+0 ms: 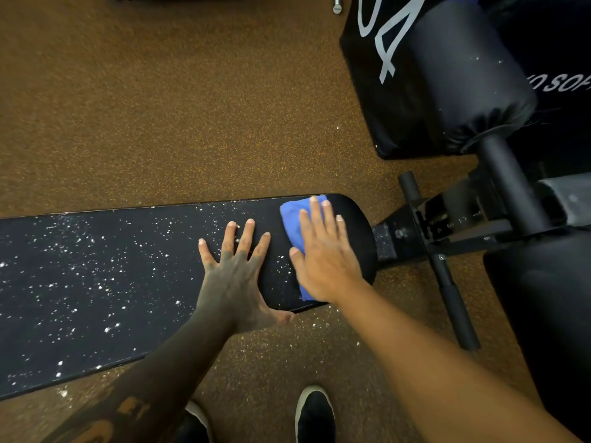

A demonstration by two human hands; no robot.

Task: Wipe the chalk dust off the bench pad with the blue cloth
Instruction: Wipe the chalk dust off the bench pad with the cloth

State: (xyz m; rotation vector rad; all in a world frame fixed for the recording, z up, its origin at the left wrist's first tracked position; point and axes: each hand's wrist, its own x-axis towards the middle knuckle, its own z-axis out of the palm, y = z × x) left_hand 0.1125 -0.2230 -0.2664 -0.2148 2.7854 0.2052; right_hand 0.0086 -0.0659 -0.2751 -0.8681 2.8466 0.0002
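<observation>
A long black bench pad [105, 276] runs from the left edge to the middle right, speckled with white chalk dust over most of its length. Its rounded right end looks free of dust. The blue cloth [291, 215] lies flat on that right end. My right hand [323, 254] presses flat on the cloth with fingers together, covering most of it. My left hand [236, 270] rests flat on the pad just left of the cloth, fingers spread, thumb over the near edge, holding nothing.
The bench's black metal frame and foot bars [447, 251] extend right of the pad. Black roller pads [463, 75] and a black block with white lettering [380, 59] stand at the top right. Brown speckled rubber floor [160, 107] surrounds the bench. My two shoes [315, 414] are at the bottom.
</observation>
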